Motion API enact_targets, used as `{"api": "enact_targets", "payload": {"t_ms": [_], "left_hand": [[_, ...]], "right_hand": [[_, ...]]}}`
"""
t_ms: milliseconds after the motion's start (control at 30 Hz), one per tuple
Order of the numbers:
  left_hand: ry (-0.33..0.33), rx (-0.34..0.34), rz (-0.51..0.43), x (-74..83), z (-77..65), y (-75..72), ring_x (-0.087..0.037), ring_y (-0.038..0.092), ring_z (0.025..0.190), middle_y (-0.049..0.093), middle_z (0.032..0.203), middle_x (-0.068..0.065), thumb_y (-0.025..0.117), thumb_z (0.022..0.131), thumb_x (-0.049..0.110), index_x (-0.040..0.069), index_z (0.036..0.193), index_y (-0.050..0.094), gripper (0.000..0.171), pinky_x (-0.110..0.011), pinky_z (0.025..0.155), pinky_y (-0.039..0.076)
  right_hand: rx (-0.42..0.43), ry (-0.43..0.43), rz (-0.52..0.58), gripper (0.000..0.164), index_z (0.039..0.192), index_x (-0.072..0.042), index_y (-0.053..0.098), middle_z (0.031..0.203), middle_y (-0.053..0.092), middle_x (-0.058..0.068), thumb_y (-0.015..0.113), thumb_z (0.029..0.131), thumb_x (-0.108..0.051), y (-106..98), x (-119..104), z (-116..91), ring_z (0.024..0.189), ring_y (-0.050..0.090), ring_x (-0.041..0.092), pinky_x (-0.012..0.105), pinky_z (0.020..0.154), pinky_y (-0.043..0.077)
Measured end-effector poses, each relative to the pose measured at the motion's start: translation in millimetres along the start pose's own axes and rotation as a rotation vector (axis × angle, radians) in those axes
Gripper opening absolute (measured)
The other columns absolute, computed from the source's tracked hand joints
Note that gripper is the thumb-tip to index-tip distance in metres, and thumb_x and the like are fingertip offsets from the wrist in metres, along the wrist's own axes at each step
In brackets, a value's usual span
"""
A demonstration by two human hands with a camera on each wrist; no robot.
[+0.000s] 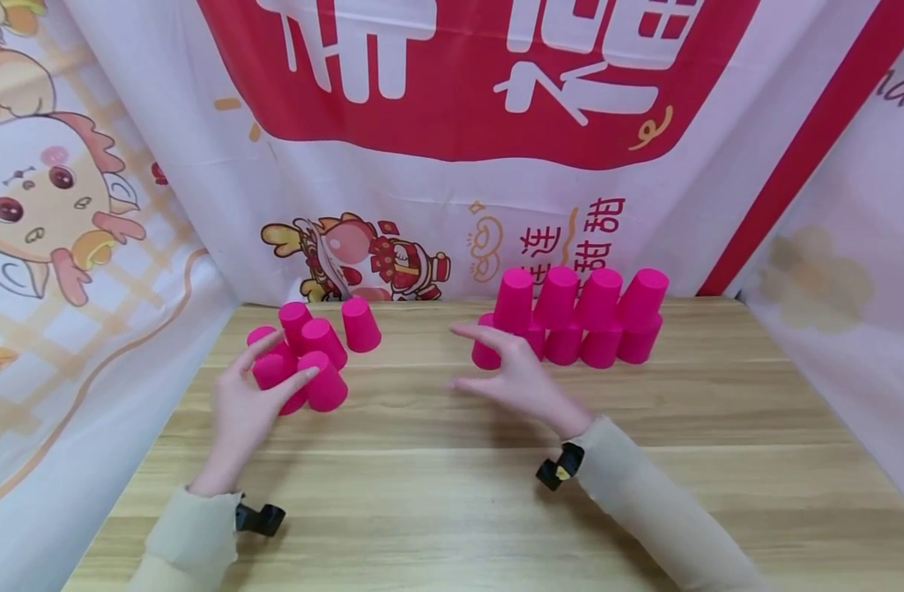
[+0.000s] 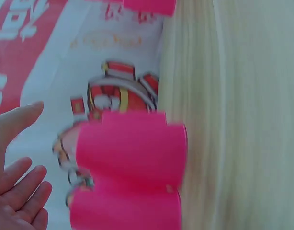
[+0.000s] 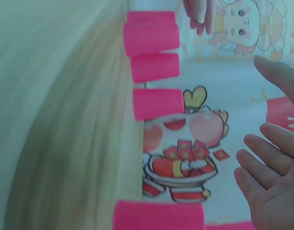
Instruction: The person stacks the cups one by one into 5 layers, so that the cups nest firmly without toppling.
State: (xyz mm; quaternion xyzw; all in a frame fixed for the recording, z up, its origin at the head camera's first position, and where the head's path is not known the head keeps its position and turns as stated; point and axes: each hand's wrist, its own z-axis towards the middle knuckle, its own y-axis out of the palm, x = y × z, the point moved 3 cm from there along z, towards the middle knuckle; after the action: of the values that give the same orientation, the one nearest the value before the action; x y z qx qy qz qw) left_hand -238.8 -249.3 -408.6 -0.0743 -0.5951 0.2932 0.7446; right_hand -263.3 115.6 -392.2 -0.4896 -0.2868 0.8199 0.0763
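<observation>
My left hand point(image 1: 248, 403) hovers by a cluster of upside-down pink cups on the left, thumb and fingers spread apart. Its thumb overlaps the front cup point(image 1: 324, 385) in the head view. The left wrist view shows the same hand point(image 2: 22, 177) with nothing in its grasp, beside two cups standing close together. My right hand point(image 1: 521, 374) is held in front of the left end of a two-tier row of pink cups point(image 1: 600, 298). In the right wrist view its fingers point(image 3: 262, 153) are loosely extended and hold nothing. It partly hides the lower tier.
A single cup point(image 1: 361, 326) stands a little apart behind the left cluster. The wooden table point(image 1: 437, 493) ends at a printed cloth backdrop point(image 1: 452, 189), with more cloth at both sides. Black cameras point(image 1: 259, 520) are strapped at both wrists.
</observation>
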Motion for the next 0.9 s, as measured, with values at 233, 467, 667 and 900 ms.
{"api": "enact_targets", "payload": {"t_ms": [233, 467, 667, 900], "left_hand": [[-0.130, 0.025, -0.002, -28.8, 4.5, -18.5, -0.029, 0.043, 0.137, 0.053, 0.148, -0.005, 0.086, 0.084, 0.038, 0.021, 0.149, 0.054, 0.075, -0.058, 0.110, 0.038], [-0.178, -0.078, 0.020, -42.5, 8.6, -15.4, -0.038, 0.044, 0.137, 0.048, 0.150, -0.017, 0.083, 0.086, 0.041, 0.008, 0.152, 0.047, 0.082, -0.053, 0.112, 0.038], [-0.207, -0.108, 0.030, -46.4, 12.6, -11.0, -0.038, 0.048, 0.134, 0.051, 0.147, -0.019, 0.082, 0.087, 0.042, 0.007, 0.151, 0.049, 0.080, -0.051, 0.108, 0.043], [-0.213, -0.123, 0.070, -48.0, 14.8, -10.6, -0.036, 0.053, 0.128, 0.055, 0.143, -0.018, 0.082, 0.085, 0.045, 0.007, 0.148, 0.052, 0.080, -0.049, 0.104, 0.047]], "right_hand": [[-0.051, 0.030, 0.101, 0.073, 0.145, -0.030, 0.057, 0.143, 0.056, -0.014, 0.090, 0.080, -0.033, 26, -8, 11, 0.134, 0.048, 0.010, 0.054, 0.110, 0.040], [-0.079, 0.011, 0.138, 0.071, 0.145, -0.030, 0.057, 0.144, 0.055, -0.014, 0.088, 0.082, -0.036, 45, -19, 29, 0.136, 0.047, 0.010, 0.050, 0.111, 0.040], [-0.134, 0.063, 0.174, 0.071, 0.147, -0.028, 0.056, 0.145, 0.054, -0.013, 0.088, 0.083, -0.035, 66, -19, 38, 0.137, 0.046, 0.013, 0.051, 0.111, 0.039], [-0.193, 0.141, 0.208, 0.075, 0.147, -0.031, 0.055, 0.145, 0.052, -0.016, 0.086, 0.080, -0.049, 95, -14, 47, 0.139, 0.043, 0.014, 0.055, 0.112, 0.038]]}}
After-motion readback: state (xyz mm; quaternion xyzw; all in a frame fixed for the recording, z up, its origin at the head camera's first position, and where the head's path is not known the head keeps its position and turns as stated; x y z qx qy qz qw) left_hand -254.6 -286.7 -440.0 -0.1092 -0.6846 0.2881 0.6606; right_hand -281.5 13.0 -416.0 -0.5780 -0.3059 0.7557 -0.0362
